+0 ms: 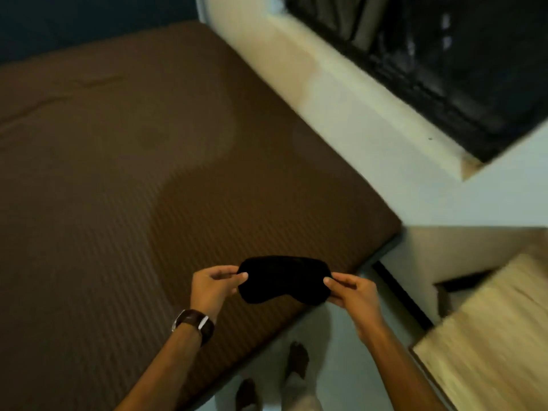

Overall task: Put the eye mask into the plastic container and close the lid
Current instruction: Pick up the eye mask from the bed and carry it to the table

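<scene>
Early yet — the eye mask (284, 279) hangs over the bed's (148, 173) near right corner, left hand (215, 284) and right hand (354, 293) each pinching an end — no container in sight

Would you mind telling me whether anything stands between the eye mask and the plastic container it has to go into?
That cannot be judged: no plastic container shows in this view. The eye mask is held in the air by both ends, left hand and right hand, over the corner of the brown bed.
</scene>
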